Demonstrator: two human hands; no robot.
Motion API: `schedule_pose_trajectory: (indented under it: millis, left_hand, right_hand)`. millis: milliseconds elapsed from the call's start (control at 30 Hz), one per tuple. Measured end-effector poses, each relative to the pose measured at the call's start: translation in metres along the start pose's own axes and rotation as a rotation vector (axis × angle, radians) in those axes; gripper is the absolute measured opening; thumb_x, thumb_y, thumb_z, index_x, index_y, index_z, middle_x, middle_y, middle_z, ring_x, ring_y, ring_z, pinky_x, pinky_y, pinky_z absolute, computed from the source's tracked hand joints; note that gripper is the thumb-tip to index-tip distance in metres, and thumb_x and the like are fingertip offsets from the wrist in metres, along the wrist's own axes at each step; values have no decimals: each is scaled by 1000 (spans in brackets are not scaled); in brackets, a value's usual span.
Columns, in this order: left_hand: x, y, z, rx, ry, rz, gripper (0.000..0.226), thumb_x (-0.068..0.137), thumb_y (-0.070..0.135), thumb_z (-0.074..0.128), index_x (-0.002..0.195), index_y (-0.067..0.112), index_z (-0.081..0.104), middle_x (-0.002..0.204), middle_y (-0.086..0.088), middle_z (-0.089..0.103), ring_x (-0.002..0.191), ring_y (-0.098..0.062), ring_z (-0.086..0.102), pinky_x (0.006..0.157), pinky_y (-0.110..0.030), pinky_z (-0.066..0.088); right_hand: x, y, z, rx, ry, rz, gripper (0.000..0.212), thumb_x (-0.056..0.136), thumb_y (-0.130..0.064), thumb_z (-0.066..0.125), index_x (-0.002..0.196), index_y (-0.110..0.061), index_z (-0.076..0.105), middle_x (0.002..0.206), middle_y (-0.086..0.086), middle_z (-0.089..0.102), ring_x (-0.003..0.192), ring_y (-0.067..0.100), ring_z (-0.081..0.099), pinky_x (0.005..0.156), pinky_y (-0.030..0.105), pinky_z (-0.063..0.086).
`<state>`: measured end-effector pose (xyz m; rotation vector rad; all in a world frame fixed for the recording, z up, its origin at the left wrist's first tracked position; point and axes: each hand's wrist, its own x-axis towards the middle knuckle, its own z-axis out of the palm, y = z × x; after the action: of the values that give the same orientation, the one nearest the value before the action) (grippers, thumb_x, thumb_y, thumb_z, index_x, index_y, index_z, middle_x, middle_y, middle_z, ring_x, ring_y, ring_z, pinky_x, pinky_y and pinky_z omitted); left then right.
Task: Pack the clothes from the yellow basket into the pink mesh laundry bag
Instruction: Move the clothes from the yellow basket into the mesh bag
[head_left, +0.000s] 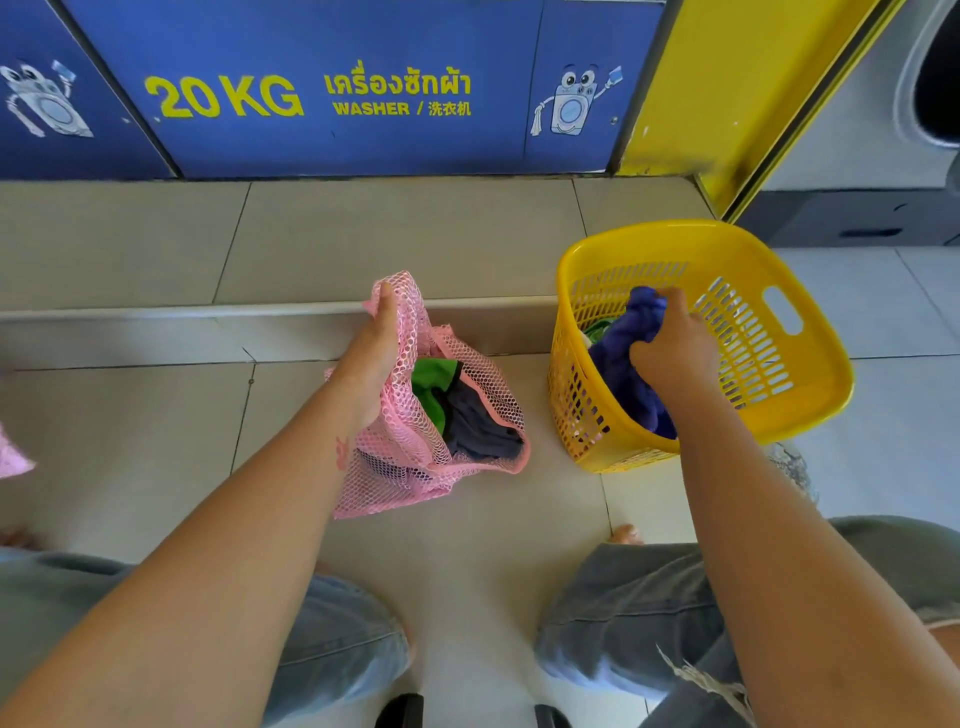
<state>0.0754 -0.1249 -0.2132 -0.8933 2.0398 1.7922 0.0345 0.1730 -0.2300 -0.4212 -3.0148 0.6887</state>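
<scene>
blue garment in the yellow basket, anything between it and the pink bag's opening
Only the wall of the yellow basket nearest the bag; the right hand, gripping the blue garment, must lift it over. Beyond lies bare floor, and the left hand holds the pink mesh bag open.
</scene>
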Motion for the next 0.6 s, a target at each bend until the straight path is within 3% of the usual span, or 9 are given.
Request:
schedule_pose_trajectory:
  millis: [133, 367, 467, 533, 600]
  left_hand:
    - [-5, 2, -5, -18, -10, 3, 86, 89, 80, 19, 158, 27, 16, 165, -7, 21, 150, -32, 24, 121, -57, 20]
    - [-8, 5, -12, -67, -57, -9, 87, 89, 80, 21, 157, 26, 22, 161, -9, 32, 146, -32, 34, 119, -54, 27]
    - [-6, 5, -15, -90, -64, 3, 86, 89, 79, 21, 157, 26, 23, 160, -9, 33, 145, -32, 36, 119, -53, 28]
    - [-4, 5, -16, -99, -76, 23, 89, 87, 81, 21, 156, 26, 26, 159, -8, 36, 144, -31, 37, 119, -53, 28]
    - [-2, 6, -16, -90, -44, 46, 80, 92, 76, 19, 151, 24, 37, 152, -2, 44, 140, -25, 41, 120, -49, 27]
  right_hand:
    - [-8, -30, -19, 169, 211, -84, 49, 79, -12, 51, 126, -23, 48, 118, 17, 53, 105, 42, 53, 77, 40, 43]
    - [-30, -75, -47, 477, 494, -126, 42, 80, -23, 53, 123, -28, 55, 114, 4, 52, 98, 16, 52, 72, 24, 36]
    - [-35, -94, -46, 652, 474, -254, 42, 78, -19, 53, 119, -21, 58, 116, 2, 56, 92, -1, 46, 75, 11, 37]
    - [-38, -108, -38, 746, 390, -294, 39, 76, -20, 54, 115, -23, 59, 115, 2, 61, 94, 4, 54, 83, 18, 45]
    - [-44, -120, -21, 775, 261, -295, 37, 75, -21, 53, 111, -30, 59, 111, 0, 63, 93, 10, 60, 82, 29, 50]
